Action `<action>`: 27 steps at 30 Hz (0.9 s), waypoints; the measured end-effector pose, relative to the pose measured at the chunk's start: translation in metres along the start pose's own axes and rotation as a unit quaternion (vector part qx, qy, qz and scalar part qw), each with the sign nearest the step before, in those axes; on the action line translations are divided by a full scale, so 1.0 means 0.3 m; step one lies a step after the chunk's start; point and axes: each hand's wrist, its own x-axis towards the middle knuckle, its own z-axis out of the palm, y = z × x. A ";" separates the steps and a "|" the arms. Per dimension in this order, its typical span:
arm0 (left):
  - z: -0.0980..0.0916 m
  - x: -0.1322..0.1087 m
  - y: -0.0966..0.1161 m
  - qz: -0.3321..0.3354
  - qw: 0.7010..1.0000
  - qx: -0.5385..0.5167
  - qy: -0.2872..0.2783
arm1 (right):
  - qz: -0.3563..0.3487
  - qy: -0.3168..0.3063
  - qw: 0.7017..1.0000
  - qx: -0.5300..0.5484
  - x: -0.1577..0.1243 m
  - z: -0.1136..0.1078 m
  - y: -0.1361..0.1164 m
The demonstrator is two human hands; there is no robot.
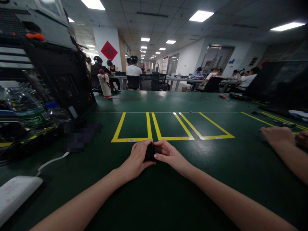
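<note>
Together, the left hand (137, 159) and right hand (168, 155) are pinching a small black object (150, 152) between them — fingers of both closing on it, low over the green desk (216, 166), just before the yellow marked boxes (154, 126). A co-worker's hand (276, 136) is resting at the right — a white flask (105, 85) is standing well beyond.

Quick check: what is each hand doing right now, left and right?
Left hand: closed on the small black object, held just above the green table.
Right hand: closed on the same small black object.
</note>
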 end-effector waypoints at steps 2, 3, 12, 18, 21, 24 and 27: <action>0.000 0.000 0.000 0.002 1.000 0.003 0.003 | -0.011 -0.005 1.000 0.012 0.000 0.000 0.006; 0.002 0.000 0.001 0.003 1.000 0.007 0.005 | -0.013 -0.003 1.000 0.010 0.001 0.000 0.008; 0.003 0.005 0.005 0.008 1.000 0.017 0.006 | -0.005 0.027 0.999 -0.038 0.006 -0.001 0.007; 0.002 0.002 0.003 0.000 1.000 0.008 -0.001 | -0.011 -0.007 1.000 -0.005 0.002 -0.004 0.011; 0.002 0.002 0.004 0.005 1.000 0.010 0.000 | -0.009 0.000 1.000 -0.016 0.003 -0.003 0.014; 0.000 0.003 0.006 0.009 1.000 0.015 0.005 | -0.003 0.018 0.999 -0.035 0.004 -0.001 0.010; 0.001 0.003 0.002 0.012 1.000 0.016 0.006 | -0.001 0.020 0.999 -0.039 0.004 -0.001 0.002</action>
